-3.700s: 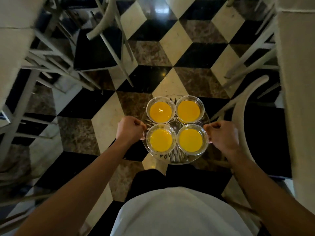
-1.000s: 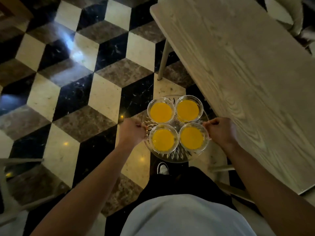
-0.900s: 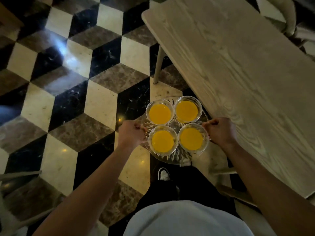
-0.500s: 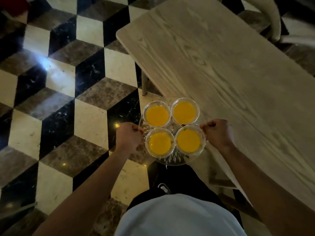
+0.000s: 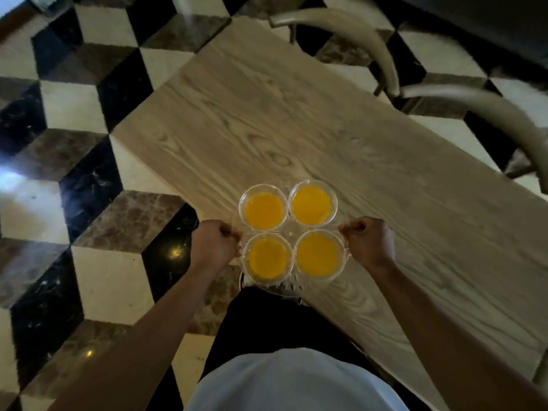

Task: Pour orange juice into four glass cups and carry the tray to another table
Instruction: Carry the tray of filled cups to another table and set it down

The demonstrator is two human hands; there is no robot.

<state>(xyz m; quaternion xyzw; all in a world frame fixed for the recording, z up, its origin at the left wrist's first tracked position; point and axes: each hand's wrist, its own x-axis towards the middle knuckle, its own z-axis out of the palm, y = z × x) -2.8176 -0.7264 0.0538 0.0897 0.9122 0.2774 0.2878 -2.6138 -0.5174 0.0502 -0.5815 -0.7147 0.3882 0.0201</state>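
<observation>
A round cut-glass tray point(image 5: 289, 287) carries several glass cups full of orange juice: far left point(image 5: 263, 207), far right point(image 5: 312, 202), near left point(image 5: 268, 258) and near right point(image 5: 318, 255). My left hand point(image 5: 214, 244) is closed on the tray's left rim and my right hand point(image 5: 369, 241) on its right rim. I hold the tray in the air. Its far half is above the near edge of a pale wooden table point(image 5: 296, 123); its near half is over my legs and the floor.
Two curved chair backs point(image 5: 355, 34) point(image 5: 486, 114) stand past the table's far right side. The floor point(image 5: 98, 271) is a black, cream and brown cube-pattern tile on the left. The table top ahead of the tray is bare wood.
I have turned toward the wooden table and moved closer. The tray, earlier over the floor beside the table, now reaches over its near edge. Both hands keep the same grip.
</observation>
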